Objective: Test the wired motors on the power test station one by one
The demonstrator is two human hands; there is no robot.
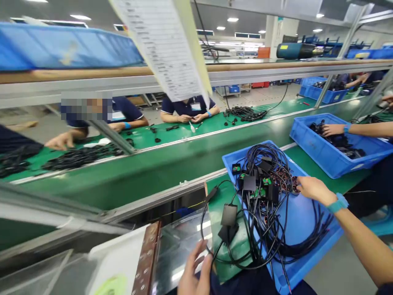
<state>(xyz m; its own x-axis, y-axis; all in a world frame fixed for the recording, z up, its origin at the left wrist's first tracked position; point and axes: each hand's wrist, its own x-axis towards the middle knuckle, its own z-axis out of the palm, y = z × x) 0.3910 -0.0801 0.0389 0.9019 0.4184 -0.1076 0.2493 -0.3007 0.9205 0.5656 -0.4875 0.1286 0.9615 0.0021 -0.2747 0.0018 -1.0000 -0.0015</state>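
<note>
At the lower middle, my left hand [196, 270] has its fingers curled on a black cable [203, 217]. That cable leads to small black boxes [229, 214] on the green mat. My right hand [316, 190], with a teal band on its wrist, reaches into a blue bin [322, 250]. Its fingertips close on a small copper-wound coil [295, 185] at the edge of a pile of similar coils [281, 178]. Beside the pile lie black cables [267, 151], black housings [249, 183] and green circuit boards [266, 181]. Cable ends hang over the bin's near side.
A co-worker's hand [333, 130] is in a second blue bin [319, 157] at the right. Across the green conveyor [172, 159], people handle black cables [82, 157]. A paper sheet [166, 45] hangs overhead; a metal strut [110, 135] crosses at left. A clear panel [181, 246] lies beside my left hand.
</note>
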